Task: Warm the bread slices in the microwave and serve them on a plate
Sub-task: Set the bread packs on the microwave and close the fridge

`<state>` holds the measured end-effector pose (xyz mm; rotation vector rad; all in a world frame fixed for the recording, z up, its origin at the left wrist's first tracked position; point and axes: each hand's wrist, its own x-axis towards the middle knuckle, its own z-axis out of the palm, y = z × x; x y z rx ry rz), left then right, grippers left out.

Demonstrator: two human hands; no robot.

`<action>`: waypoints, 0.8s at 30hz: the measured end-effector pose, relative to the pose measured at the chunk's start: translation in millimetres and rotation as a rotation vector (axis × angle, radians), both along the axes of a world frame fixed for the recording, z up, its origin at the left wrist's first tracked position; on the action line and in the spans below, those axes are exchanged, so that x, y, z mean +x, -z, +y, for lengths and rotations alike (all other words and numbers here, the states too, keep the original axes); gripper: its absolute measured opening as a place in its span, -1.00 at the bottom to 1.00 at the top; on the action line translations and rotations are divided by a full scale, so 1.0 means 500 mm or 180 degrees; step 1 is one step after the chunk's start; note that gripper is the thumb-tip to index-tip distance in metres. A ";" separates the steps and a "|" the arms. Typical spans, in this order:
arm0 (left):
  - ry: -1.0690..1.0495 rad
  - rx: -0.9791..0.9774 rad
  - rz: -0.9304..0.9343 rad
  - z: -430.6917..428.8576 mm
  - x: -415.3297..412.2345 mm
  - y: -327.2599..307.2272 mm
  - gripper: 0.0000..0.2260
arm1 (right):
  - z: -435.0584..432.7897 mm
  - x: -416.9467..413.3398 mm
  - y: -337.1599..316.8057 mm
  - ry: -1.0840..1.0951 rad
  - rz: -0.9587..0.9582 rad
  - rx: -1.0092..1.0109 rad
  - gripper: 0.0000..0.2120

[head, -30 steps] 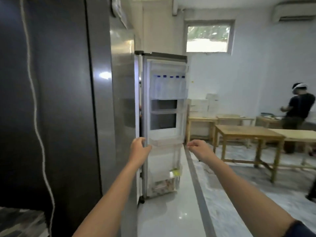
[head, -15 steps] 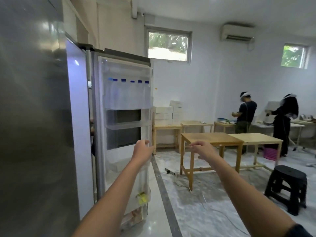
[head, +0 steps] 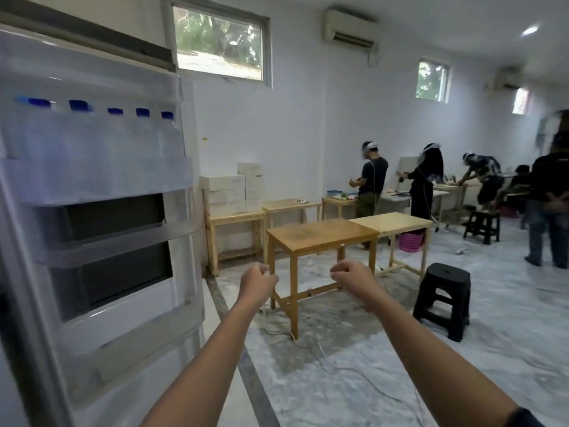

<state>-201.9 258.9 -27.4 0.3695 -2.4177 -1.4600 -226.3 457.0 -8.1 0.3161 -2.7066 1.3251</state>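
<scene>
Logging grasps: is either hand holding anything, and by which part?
Nothing is held. The left hand and right hand are both curled in mid-air, and neither touches the open fridge door.

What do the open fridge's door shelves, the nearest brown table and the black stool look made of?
Translucent fridge door shelves: frosted clear plastic, apparently; blue-capped bottles show blurred through them.
Nearest brown table: wood, matt finish, with visible grain and square legs.
Low black stool: probably moulded plastic, one-piece look, dull sheen.
</scene>
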 end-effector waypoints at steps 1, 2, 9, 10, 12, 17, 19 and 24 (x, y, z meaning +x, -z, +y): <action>0.0035 -0.0028 -0.0015 -0.001 -0.040 0.003 -0.63 | -0.003 -0.041 0.001 0.0008 -0.0011 -0.0018 -0.77; 0.0046 -0.0065 -0.0020 -0.005 -0.083 0.002 -0.63 | -0.006 -0.084 0.002 0.0000 -0.0034 -0.0051 -0.76; -0.0163 -0.0160 0.0238 -0.082 -0.405 -0.066 -0.67 | -0.046 -0.424 -0.013 -0.0159 -0.0138 -0.0199 -0.76; -0.0221 -0.0169 0.0275 -0.096 -0.447 -0.075 -0.66 | -0.054 -0.471 -0.024 -0.0188 -0.0147 -0.0191 -0.77; -0.0329 -0.0228 0.0341 -0.126 -0.523 -0.086 -0.65 | -0.077 -0.560 -0.042 -0.0252 -0.0138 -0.0285 -0.77; -0.0567 -0.0671 0.0151 -0.222 -0.661 -0.071 -0.62 | -0.185 -0.724 -0.023 -0.0535 -0.0335 -0.0378 -0.78; -0.0756 -0.0842 0.0088 -0.272 -0.718 -0.067 -0.62 | -0.244 -0.794 -0.001 -0.0709 -0.0371 -0.0302 -0.78; -0.0938 -0.1539 0.0059 -0.403 -0.860 -0.083 -0.66 | -0.393 -0.948 0.031 -0.1174 -0.0398 -0.0026 -0.80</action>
